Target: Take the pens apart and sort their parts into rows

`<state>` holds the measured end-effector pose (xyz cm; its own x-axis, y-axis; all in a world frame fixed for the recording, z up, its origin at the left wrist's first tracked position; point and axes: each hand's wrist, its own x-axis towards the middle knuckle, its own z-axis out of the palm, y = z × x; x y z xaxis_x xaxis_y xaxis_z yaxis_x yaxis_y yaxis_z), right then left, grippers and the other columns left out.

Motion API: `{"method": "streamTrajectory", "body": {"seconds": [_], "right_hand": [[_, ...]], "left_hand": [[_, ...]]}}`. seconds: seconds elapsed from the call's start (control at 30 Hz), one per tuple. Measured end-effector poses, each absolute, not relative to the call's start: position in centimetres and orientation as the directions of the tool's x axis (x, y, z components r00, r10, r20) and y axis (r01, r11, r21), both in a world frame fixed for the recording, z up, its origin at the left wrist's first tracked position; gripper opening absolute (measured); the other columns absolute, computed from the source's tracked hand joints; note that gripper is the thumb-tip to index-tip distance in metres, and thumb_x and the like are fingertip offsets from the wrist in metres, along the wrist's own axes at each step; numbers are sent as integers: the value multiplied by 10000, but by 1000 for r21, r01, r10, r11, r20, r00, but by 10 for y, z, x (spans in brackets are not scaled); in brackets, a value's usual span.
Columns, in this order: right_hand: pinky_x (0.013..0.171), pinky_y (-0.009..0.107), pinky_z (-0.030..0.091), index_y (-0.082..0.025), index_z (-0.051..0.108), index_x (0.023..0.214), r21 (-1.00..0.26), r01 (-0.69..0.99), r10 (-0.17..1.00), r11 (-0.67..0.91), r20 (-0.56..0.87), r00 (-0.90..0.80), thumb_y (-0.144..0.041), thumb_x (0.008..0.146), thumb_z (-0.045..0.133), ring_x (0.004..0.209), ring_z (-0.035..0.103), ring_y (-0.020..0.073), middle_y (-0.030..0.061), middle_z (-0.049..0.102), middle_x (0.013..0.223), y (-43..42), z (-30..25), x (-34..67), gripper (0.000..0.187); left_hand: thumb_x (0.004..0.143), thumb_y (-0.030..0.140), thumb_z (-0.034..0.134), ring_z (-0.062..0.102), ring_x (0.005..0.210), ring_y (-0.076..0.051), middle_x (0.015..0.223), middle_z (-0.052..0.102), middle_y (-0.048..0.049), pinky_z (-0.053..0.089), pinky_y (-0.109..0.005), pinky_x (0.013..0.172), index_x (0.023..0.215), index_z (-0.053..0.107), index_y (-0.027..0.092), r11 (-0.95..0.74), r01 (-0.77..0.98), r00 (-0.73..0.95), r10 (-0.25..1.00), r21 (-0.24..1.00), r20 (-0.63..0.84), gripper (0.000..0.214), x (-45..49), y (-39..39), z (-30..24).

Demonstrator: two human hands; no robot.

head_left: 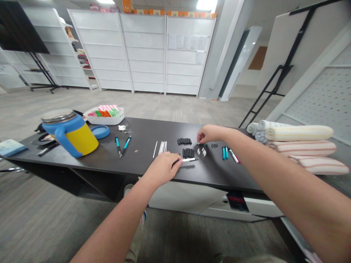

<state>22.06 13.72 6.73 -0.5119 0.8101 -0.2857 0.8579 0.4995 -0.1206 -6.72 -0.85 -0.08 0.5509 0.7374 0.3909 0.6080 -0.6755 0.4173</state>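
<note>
My left hand (163, 167) is closed around a white pen (189, 160) with a dark tip, held level just above the table's near edge. Further right, my right hand (208, 133) reaches down with its fingers pinched together beside some small white pieces (203, 151); what they hold is too small to make out. Between the hands lie two rows of short black tubes (188, 153). Thin white sticks like pen refills (162, 147) lie behind my left hand. Small dark metal pieces (214, 145) lie right of my right hand, near teal pen barrels (225, 153).
On the dark table (142, 128) two teal pens (125, 147) lie to the left, near a large blue-and-yellow mug (79, 135) and a white basket (120, 117) of wrapped items. Rolled towels (301, 132) are stacked at the right end. White shelves (142, 51) stand behind.
</note>
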Motion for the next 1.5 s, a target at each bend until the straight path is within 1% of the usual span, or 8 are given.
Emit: {"method": "streamTrajectory", "body": {"seconds": [0.5, 0.67, 0.8, 0.97, 1.13, 1.3, 1.37, 1.5], "right_hand": [[716, 282, 479, -238, 806, 972, -144, 817, 788, 558, -217, -576, -215, 749, 735, 826, 700, 203, 25, 785, 897, 135, 71, 225, 235], [720, 284, 461, -252, 791, 995, -193, 831, 846, 521, -11, -533, -278, 820, 713, 815, 681, 192, 16, 771, 896, 109, 85, 230, 193], [688, 291, 446, -236, 762, 1049, -325, 817, 877, 476, 245, -413, -448, 964, 583, 732, 636, 178, 33, 748, 859, 40, 77, 216, 290], [667, 292, 423, -252, 706, 1201, -486, 794, 931, 366, 198, -308, -507, 1020, 496, 698, 637, 180, 19, 744, 839, -45, 31, 195, 378], [641, 276, 390, -249, 731, 970, -595, 734, 944, 328, 169, -285, -467, 1037, 468, 707, 633, 173, -2, 712, 762, -63, 1, 196, 348], [623, 268, 365, -220, 609, 754, -638, 704, 950, 311, 187, -251, -468, 1057, 417, 628, 568, 149, -19, 636, 660, -55, 0, 210, 436], [602, 268, 351, -218, 581, 730, -663, 689, 956, 293, 187, -226, -485, 1059, 401, 604, 544, 147, -20, 611, 636, -54, 0, 214, 460], [592, 271, 335, -220, 585, 737, -658, 689, 952, 303, 176, -251, -483, 1056, 407, 602, 538, 151, -19, 602, 630, -53, -1, 215, 451]], "left_hand": [[1050, 340, 488, 635, 900, -213, 961, 743, -32, 459, -342, 828, 1042, 703, 219, -684, 599, 563, 730, 417, 387, 246, -68, -7, -3], [1055, 348, 484, 640, 926, -218, 982, 746, -42, 464, -349, 846, 1058, 706, 215, -688, 590, 567, 726, 422, 391, 259, -68, -7, -2], [1063, 353, 475, 648, 941, -217, 1010, 744, -45, 458, -355, 864, 1103, 697, 217, -711, 590, 590, 703, 383, 397, 264, -67, -9, -1], [1059, 368, 493, 657, 992, -227, 1069, 738, -56, 443, -367, 877, 1172, 689, 234, -763, 577, 656, 645, 291, 392, 263, -65, -12, -1], [984, 392, 642, 662, 945, -198, 1039, 759, -29, 463, -327, 863, 1123, 726, 256, -732, 510, 618, 677, 451, 399, 212, -66, -10, -3], [902, 391, 738, 638, 761, -141, 907, 754, 2, 465, -244, 665, 1021, 768, 234, -539, 470, 484, 819, 699, 308, 199, -70, -8, 1], [901, 401, 730, 628, 723, -136, 838, 742, 7, 454, -235, 628, 977, 776, 223, -483, 466, 437, 854, 742, 281, 199, -71, -8, 4], [860, 427, 772, 640, 723, -135, 854, 747, 15, 478, -234, 649, 1122, 749, 240, -454, 468, 398, 874, 758, 278, 322, -70, -7, 3]]}}
